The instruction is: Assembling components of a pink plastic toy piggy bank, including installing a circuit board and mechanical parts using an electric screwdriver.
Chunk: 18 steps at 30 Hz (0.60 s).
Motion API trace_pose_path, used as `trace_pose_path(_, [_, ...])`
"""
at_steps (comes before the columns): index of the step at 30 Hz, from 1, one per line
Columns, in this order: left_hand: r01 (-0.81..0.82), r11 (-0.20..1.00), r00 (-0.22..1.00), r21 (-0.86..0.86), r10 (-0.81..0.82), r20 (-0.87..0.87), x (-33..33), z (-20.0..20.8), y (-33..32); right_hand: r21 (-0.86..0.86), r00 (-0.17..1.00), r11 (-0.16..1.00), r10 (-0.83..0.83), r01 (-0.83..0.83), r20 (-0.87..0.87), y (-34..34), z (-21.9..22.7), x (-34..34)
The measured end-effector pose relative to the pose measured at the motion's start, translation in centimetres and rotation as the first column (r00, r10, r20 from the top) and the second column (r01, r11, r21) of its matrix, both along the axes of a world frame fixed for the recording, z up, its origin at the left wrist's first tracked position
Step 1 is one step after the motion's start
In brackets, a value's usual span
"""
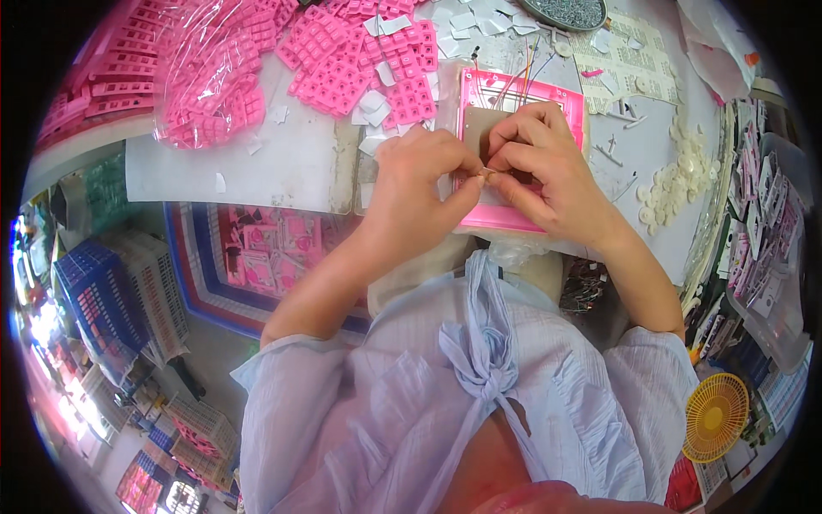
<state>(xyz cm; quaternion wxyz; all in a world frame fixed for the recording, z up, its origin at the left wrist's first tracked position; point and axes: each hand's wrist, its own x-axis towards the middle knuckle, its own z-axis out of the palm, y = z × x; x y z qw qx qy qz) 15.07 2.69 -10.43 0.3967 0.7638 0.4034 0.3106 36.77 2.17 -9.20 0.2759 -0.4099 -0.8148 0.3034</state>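
Observation:
A pink plastic panel [505, 218] lies on the table in front of me, with a flat brown board [477, 128] on it and thin coloured wires [524, 79] rising from its far end. Over the panel, my left hand [432, 178] and my right hand [548, 167] meet, thumbs and forefingers pinched together. Something tiny and thin seems to be between the fingertips, too small to name. The right hand covers part of the board and the panel's right side.
Pink keypad pieces [330, 56] lie loose at the back, more in a clear plastic bag [210, 94]. White paper scraps surround them. Off-white discs [672, 188] lie at the right, a dish of small metal parts [565, 12] behind. A blue-rimmed basket [181, 261] stands below the table's left.

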Motion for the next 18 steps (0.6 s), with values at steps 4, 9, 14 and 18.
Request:
trace_pose_path(4, [-0.028, 0.996, 0.999, 0.083, 0.030, -0.027, -0.2, -0.7, -0.1, -0.018, 1.000, 1.000, 0.004, -0.005, -0.015, -0.1, 0.0, 0.3])
trace_pose_path(9, [-0.081, 0.992, 0.991, 0.093, 0.090, -0.097, -0.3, -0.1, -0.8, -0.056, 0.999, 0.998, -0.023, 0.021, -0.036, -0.1, -0.3, 0.3])
trace_pose_path(14, [-0.081, 0.992, 0.994, 0.098, 0.088, -0.068, -0.5, -0.8, -0.9, -0.066, 0.999, 0.998, -0.022, 0.019, -0.038, -0.1, -0.3, 0.3])
trace_pose_path(18, [-0.077, 0.991, 0.993, 0.114, 0.087, -0.085, -0.3, -0.6, -1.1, -0.054, 0.999, 0.998, -0.029, 0.028, -0.025, -0.1, -0.3, 0.2])
